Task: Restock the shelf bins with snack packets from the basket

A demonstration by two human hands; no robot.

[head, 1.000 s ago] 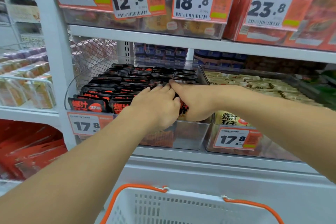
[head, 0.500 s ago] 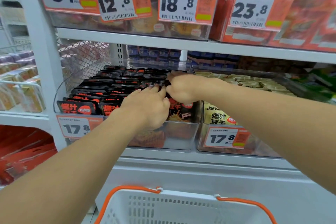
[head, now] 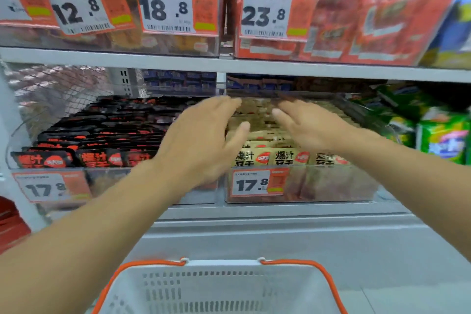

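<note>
Two clear shelf bins stand side by side on the middle shelf. The left bin (head: 107, 181) is packed with black and red snack packets (head: 102, 132). The right bin (head: 331, 183) holds rows of beige packets (head: 285, 157). My left hand (head: 204, 140) hovers with straight fingers at the divide between the bins. My right hand (head: 305, 125) is spread flat over the beige packets. Neither hand holds anything. The white basket (head: 224, 288) with orange handles sits below, near the bottom edge.
The upper shelf (head: 229, 65) hangs close above the bins, carrying clear bins with price tags 12.8, 18.8 and 23.8 and red packets (head: 356, 20). Green packages (head: 443, 140) stand to the right of the beige bin. A wire mesh panel (head: 51, 89) closes the left side.
Both hands have left the black packets in the left bin, opened, and moved right toward the beige packet bin. The view has shifted right and closer.
</note>
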